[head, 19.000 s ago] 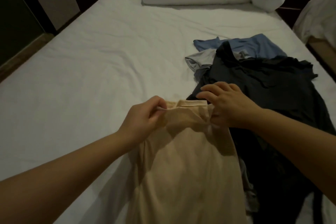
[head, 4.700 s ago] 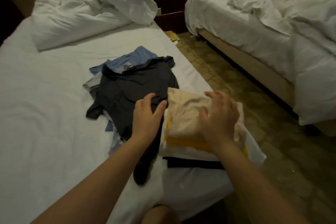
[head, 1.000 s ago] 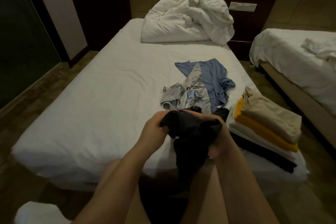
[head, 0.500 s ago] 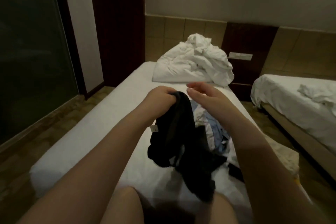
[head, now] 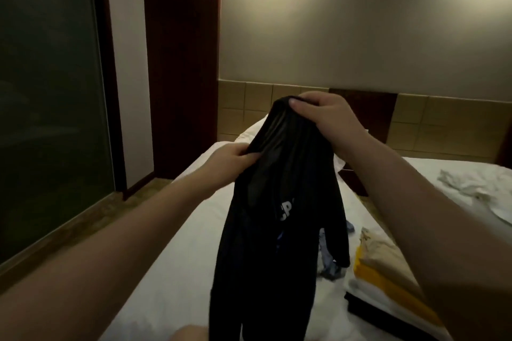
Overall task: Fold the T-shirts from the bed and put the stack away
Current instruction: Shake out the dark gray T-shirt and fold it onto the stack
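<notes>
A black T-shirt (head: 279, 230) with white lettering hangs in the air above the white bed (head: 182, 252). My right hand (head: 324, 116) pinches its top edge, held highest. My left hand (head: 232, 160) grips the fabric lower on the left side. On the bed's right edge lies a folded stack (head: 388, 277), beige on top, then yellow, white and black. Behind the hanging shirt, bits of grey and blue unfolded shirts (head: 329, 257) show on the sheet, mostly hidden.
A second bed (head: 457, 174) with rumpled white linen stands to the right across a narrow floor gap. A dark glass panel (head: 50, 108) and a brown wooden column (head: 180, 63) are on the left. White bedding is partly visible at the headboard.
Both hands have lifted the black shirt higher. My right hand, open half a second ago, now pinches its top. The view has tilted up toward the wall.
</notes>
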